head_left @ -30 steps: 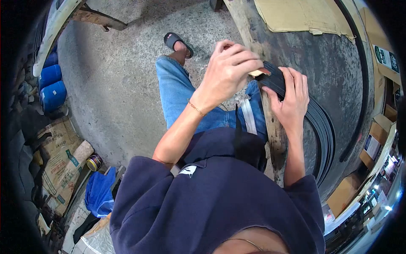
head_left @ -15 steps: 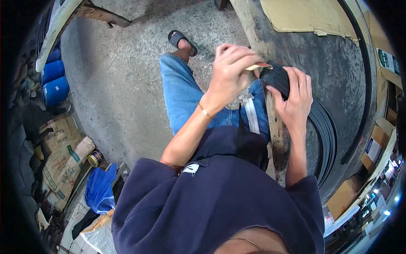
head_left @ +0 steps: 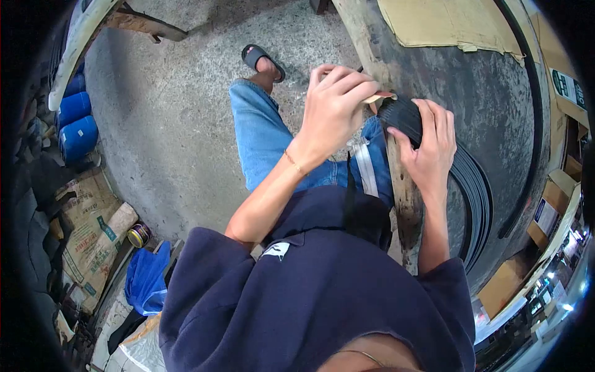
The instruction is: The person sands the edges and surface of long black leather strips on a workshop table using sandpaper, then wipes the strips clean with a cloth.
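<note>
A thin tan and reddish sheet (head_left: 378, 97) is pinched in my left hand (head_left: 334, 108), against the end of a bundle of black strips (head_left: 400, 119). My right hand (head_left: 432, 139) is wrapped round that bundle, thumb on the near side and fingers over the far side. The strips rest at the worktop's wooden edge (head_left: 406, 192) and curve back under my right wrist as long ribbed black lengths (head_left: 474, 198) on the dark worktop (head_left: 496, 111). What lies under my left fingers is hidden.
Cardboard (head_left: 449, 25) lies at the worktop's far end. Cardboard boxes (head_left: 505, 285) stand along the right. On the left are blue rolls (head_left: 79, 137), a can (head_left: 139, 234), a blue bag (head_left: 147, 278) and a wooden frame (head_left: 145, 26). My legs are beside the worktop.
My left hand has turned slightly at the wrist and stays at the bundle's end with the sheet. My right hand keeps its hold. The whole view has shifted a little.
</note>
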`<act>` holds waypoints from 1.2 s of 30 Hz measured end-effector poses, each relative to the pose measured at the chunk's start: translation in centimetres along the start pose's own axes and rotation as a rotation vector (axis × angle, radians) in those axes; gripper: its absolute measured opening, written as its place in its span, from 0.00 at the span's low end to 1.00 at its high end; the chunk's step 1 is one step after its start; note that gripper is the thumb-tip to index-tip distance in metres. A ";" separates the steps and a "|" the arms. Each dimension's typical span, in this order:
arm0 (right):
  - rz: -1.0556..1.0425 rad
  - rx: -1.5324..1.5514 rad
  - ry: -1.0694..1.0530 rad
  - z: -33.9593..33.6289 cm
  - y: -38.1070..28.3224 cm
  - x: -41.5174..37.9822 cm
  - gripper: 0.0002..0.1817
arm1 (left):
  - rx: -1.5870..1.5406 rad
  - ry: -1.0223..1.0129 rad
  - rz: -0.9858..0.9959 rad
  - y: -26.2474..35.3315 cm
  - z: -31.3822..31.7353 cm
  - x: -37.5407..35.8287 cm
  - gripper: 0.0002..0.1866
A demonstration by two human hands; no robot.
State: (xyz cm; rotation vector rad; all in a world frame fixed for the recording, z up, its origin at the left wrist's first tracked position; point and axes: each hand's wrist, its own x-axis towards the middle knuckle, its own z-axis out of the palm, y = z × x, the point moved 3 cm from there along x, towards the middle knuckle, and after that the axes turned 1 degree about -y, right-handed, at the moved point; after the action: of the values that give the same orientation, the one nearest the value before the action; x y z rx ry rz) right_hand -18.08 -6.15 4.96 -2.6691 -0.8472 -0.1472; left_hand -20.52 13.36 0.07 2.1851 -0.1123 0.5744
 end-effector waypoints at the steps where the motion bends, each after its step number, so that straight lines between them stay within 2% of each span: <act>1: -0.003 0.002 -0.003 -0.1 -0.1 -0.2 0.32 | 0.072 -0.050 0.007 0.2 0.0 -0.1 0.15; 4: 0.011 0.001 0.005 0.0 0.0 0.0 0.32 | 0.130 -0.076 0.044 0.4 0.0 0.6 0.18; 6: 0.020 0.005 -0.012 -0.1 -0.2 0.1 0.32 | -0.125 0.011 0.127 1.3 0.3 0.3 0.19; 8: 0.008 0.007 0.003 0.0 0.0 0.1 0.32 | -0.101 -0.018 0.078 0.2 1.2 -0.2 0.19; 10: 0.009 0.004 0.012 0.0 0.1 0.2 0.32 | 0.053 0.001 0.086 -0.5 0.8 -0.1 0.18; 20: 0.013 0.023 -0.009 -0.1 0.0 0.3 0.32 | 0.111 0.015 0.167 0.3 0.2 0.4 0.17; 22: 0.018 0.020 -0.008 -0.3 -0.1 -0.1 0.32 | 0.328 -0.148 0.088 -0.9 0.9 -0.6 0.17; 23: 0.022 0.024 -0.008 -0.2 0.0 0.0 0.31 | 0.185 -0.096 0.045 -1.3 1.0 -0.8 0.18; 24: 0.030 0.031 -0.015 -0.1 0.0 0.0 0.31 | 0.183 -0.099 0.046 -0.7 0.9 -0.5 0.18; 26: 0.032 0.029 -0.015 0.0 0.0 0.0 0.31 | -0.009 0.010 0.154 1.5 0.2 0.3 0.19; 27: 0.026 0.027 -0.012 0.0 0.0 0.0 0.31 | 0.119 -0.071 0.133 1.9 0.2 0.4 0.20; 30: 0.010 0.039 0.000 0.0 0.1 -0.1 0.31 | 0.270 -0.148 0.032 0.1 0.4 1.0 0.20; 32: 0.018 0.033 -0.001 -0.1 0.1 0.0 0.31 | 0.196 -0.089 0.072 0.6 0.4 1.5 0.19; 34: 0.013 0.029 -0.006 0.0 0.0 -0.1 0.31 | 0.077 -0.073 0.206 1.3 1.1 1.9 0.16; 35: 0.012 0.034 -0.013 -0.1 0.0 -0.2 0.31 | 0.109 -0.130 0.108 0.6 1.3 1.6 0.17; 36: 0.014 0.036 -0.013 -0.1 0.1 0.0 0.32 | 0.113 -0.126 0.115 0.2 1.0 1.7 0.17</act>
State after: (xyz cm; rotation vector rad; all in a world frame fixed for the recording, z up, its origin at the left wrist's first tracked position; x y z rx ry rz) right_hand -18.04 -6.29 4.97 -2.6447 -0.8277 -0.1111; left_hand -18.72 12.61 0.42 2.3358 -0.2803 0.5175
